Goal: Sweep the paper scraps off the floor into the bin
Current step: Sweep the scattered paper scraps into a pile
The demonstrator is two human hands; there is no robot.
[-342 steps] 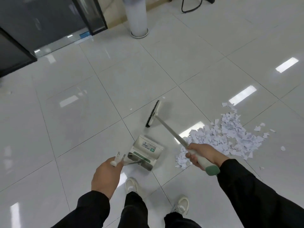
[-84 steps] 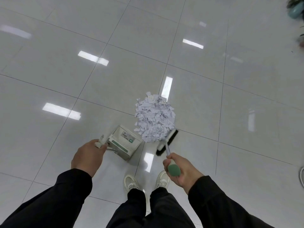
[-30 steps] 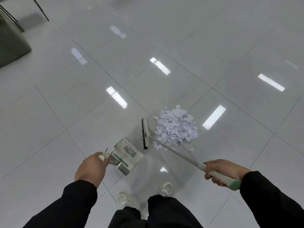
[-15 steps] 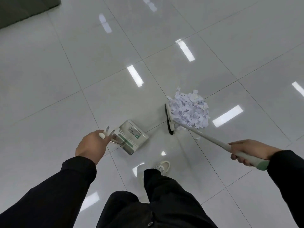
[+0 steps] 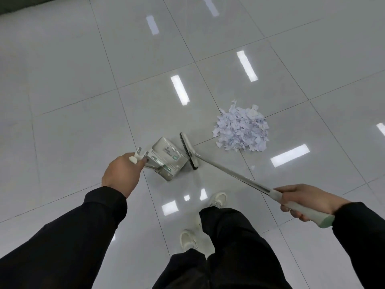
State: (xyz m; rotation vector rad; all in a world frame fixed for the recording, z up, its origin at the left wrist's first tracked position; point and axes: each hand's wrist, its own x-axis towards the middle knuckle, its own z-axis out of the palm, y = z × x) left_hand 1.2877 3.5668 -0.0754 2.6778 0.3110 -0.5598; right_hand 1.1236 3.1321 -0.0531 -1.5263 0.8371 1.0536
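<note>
A heap of white paper scraps (image 5: 242, 130) lies on the glossy tiled floor, right of centre. My right hand (image 5: 306, 202) grips the pale green end of the broom (image 5: 225, 170). Its black-bristled head (image 5: 189, 151) rests on the floor left of the heap, a short gap away from it. My left hand (image 5: 121, 173) holds the handle of the grey dustpan (image 5: 167, 158), which hangs just left of the broom head, close beside it. No bin is in view.
Grey-white floor tiles (image 5: 73, 80) spread all around with bright ceiling-light reflections. My white shoes (image 5: 217, 199) and dark trouser legs stand just below the dustpan. A dark edge (image 5: 25, 5) runs along the top left corner.
The broom head has pulled away from the left side of the scrap heap and now sits next to the dustpan. The heap has stayed gathered. My view has swung slightly.
</note>
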